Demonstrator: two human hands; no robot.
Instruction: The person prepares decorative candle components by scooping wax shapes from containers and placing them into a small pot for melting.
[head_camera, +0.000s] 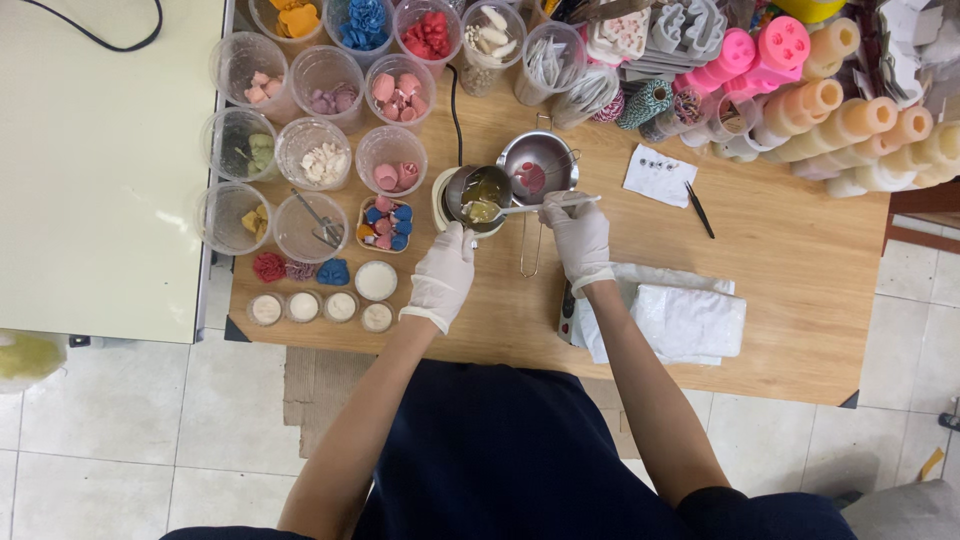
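Seen from the head camera, a gloved left hand (443, 275) grips the near side of a small metal pot (478, 196) of yellowish liquid on a wooden table (790, 250). The gloved right hand (580, 235) pinches a spoon (520, 209), its bowl over the pot, beside a metal pan (538, 165).

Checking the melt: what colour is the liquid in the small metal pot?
Yellowish-olive liquid, seen in the head view inside the small metal pot.
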